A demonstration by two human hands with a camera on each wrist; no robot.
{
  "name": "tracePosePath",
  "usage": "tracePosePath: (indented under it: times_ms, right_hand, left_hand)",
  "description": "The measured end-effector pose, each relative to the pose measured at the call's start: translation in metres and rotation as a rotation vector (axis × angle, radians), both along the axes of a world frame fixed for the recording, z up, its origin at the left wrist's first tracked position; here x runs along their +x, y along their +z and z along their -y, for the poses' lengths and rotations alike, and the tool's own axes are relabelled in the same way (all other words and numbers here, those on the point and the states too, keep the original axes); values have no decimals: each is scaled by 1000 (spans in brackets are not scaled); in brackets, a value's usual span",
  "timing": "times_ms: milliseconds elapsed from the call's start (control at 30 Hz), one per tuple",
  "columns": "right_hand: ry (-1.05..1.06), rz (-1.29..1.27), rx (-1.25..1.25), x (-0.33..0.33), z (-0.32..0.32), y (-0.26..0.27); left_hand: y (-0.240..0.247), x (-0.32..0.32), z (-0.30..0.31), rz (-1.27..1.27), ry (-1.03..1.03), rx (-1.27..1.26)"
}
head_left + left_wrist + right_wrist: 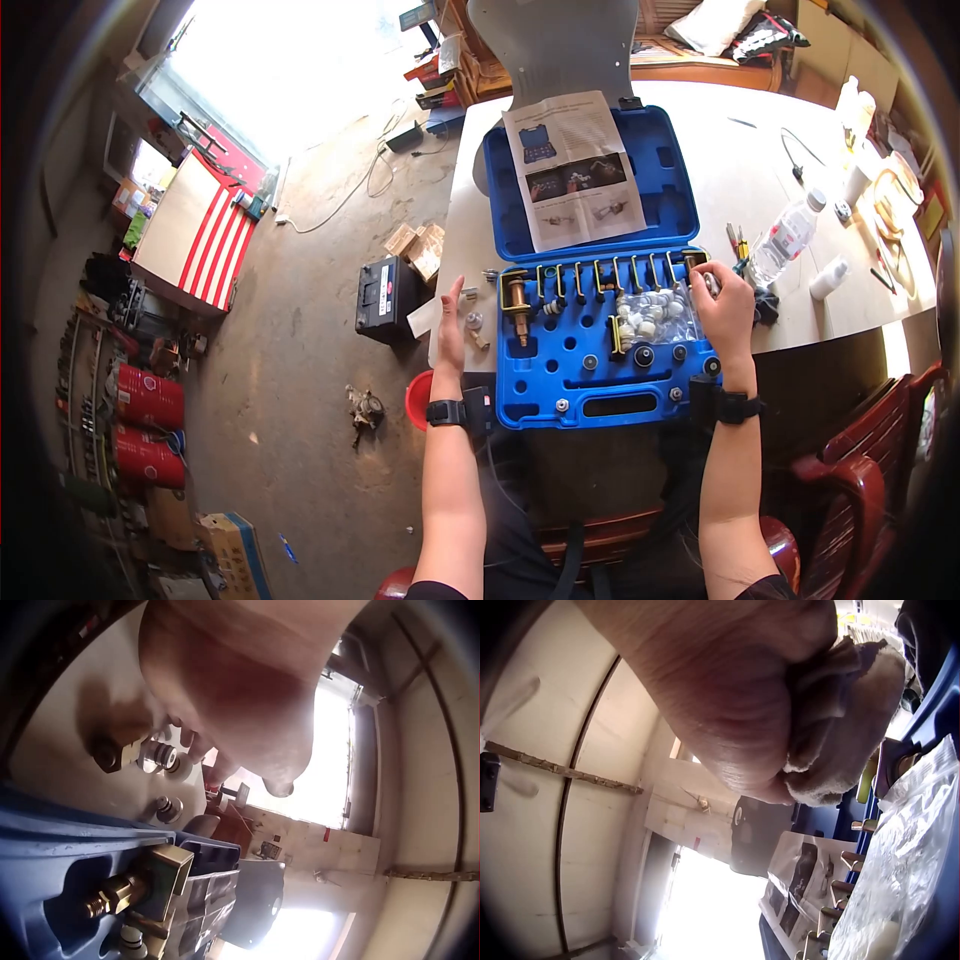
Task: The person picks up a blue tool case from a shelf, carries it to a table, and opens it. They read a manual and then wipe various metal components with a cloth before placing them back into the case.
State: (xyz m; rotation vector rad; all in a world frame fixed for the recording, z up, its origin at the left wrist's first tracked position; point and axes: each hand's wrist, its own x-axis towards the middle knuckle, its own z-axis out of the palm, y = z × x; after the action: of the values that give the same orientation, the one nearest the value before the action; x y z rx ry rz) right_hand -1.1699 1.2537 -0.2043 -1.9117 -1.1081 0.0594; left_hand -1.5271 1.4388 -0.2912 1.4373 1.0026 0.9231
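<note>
A blue tool case [540, 400] lies unfolded on the table, with brass-coloured clamps in a row, a large brass fitting [517, 310] at its left and a plastic bag of white caps [655, 318]. The right hand [727, 308] is at the case's upper right corner, its fingers curled round a crumpled greyish cloth [847, 720], clearest in the right wrist view. Left of the case, the left hand [451, 335] is held with fingers extended, holding nothing visible, beside small metal fittings [159, 754] on the tabletop. A printed sheet [572, 170] rests on the case's lid [668, 190].
A water bottle [785, 240], a small white bottle [829, 278] and screwdrivers stand or lie right of the case. On the floor at left are a black battery [385, 298] and a metal part [365, 408]. A red bowl [418, 400] is by the left wrist; a red chair [860, 470] is at right.
</note>
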Motion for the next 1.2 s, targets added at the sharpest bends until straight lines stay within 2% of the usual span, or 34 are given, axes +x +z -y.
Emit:
tracePosePath:
  times_ms: [300,700,833,933,1000,1067,1200]
  right_hand:
    - [9,6,39,2,0,-3]
    - [-13,25,23,5,0,-3]
    - [-25,19,33,7,2,-4]
    - [-8,-12,-106,11,6,-5]
    - [39,-14,-365,13,12,-5]
    - [35,-76,-469,8,11,-2]
    - [31,14,-447,12,8,-16]
  left_hand:
    - [-2,-1,-4,-28,55,38]
    - [-7,-5,-8,12,30,55]
    - [-12,-5,-11,-87,66,122]
    - [-15,-4,-13,-166,102,183]
    - [-16,-4,-13,-223,134,225]
    - [-17,-4,-14,-285,171,269]
    - [-12,-1,-12,-420,253,365]
